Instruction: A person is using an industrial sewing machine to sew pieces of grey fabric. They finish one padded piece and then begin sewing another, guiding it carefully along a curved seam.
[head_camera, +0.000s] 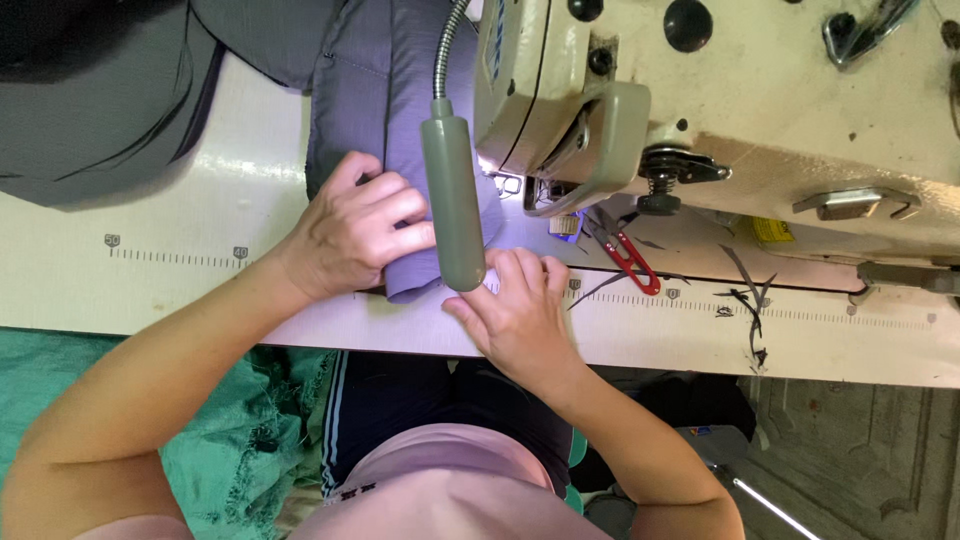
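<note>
A folded piece of purple-grey fabric (370, 90) lies on the sewing table and runs under the cream sewing machine (760, 90). My left hand (350, 235) presses down on the fabric's folded near end, fingers curled over its edge. My right hand (515, 310) rests flat on the table at the fabric's right side, fingertips toward the presser foot (510, 185). A grey gooseneck lamp head (452, 200) hangs over the fabric between my hands and hides part of it.
Red thread snips (630, 255) lie on the table right of the needle area, with dark thread scraps (745, 300) nearby. A dark grey garment pile (100, 90) sits at the far left. A printed ruler scale (180, 258) runs along the table; green cloth (230, 440) lies below its edge.
</note>
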